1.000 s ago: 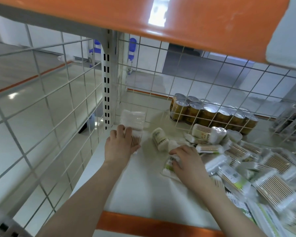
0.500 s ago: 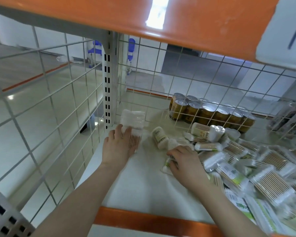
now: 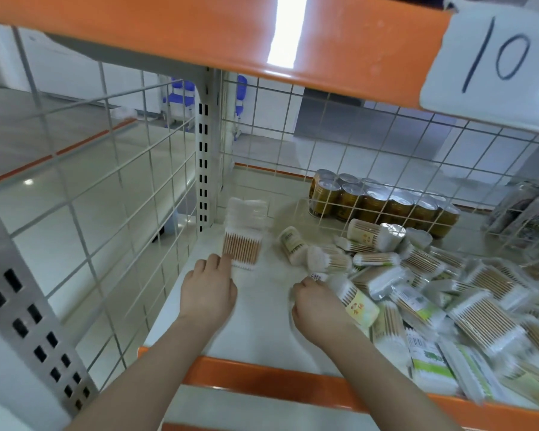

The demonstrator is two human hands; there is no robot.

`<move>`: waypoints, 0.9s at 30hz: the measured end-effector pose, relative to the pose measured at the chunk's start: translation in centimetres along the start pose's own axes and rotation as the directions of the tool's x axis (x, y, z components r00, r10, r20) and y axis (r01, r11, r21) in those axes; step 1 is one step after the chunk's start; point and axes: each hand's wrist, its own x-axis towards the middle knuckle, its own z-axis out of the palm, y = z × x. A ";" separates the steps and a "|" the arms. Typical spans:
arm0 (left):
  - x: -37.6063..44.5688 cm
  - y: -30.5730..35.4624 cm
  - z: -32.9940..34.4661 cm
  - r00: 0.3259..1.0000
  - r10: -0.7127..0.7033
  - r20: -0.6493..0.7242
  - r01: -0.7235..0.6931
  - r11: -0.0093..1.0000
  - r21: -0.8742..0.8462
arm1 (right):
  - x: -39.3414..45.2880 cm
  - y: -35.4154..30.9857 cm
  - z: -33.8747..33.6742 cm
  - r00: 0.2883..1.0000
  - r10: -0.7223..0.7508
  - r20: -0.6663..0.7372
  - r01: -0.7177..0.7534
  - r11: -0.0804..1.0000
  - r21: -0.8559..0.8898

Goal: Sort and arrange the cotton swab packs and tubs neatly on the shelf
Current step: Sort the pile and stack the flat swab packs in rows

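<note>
Bare skin of the left hand [image 3: 208,293] has been drawn back off the stacked swab pack [image 3: 242,247], fingers loosely bent, only a fingertip touching. A labelled tub [image 3: 355,298] is now gripped by the right hand [image 3: 316,309]. Placement in the shelf [image 3: 262,334] corner appears finished; the jumbled pile [image 3: 467,303] remains unsorted.

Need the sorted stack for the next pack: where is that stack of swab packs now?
In the head view the stack of swab packs sits in the shelf's back-left corner beside the slotted upright post, just beyond the left hand.
</note>
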 end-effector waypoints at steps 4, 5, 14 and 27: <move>-1.1 0.2 -0.7 0.999 0.016 0.046 -0.015 0.999 -0.033 | 0.0 -1.0 0.2 0.998 0.064 -0.008 -0.064 0.998 0.006; -1.4 0.3 -0.8 0.998 0.021 0.051 -0.019 0.999 -0.036 | -0.1 -1.2 0.2 0.997 0.078 -0.021 -0.078 0.997 0.015; -2.5 0.7 -2.1 0.994 0.007 0.113 0.005 0.994 -0.106 | -0.7 -2.9 0.6 0.995 0.080 -0.067 -0.083 0.996 -0.041; -3.2 1.0 -2.5 0.994 0.051 0.102 -0.039 0.993 -0.109 | -2.5 -4.1 1.1 0.988 0.091 -0.126 -0.082 0.994 0.079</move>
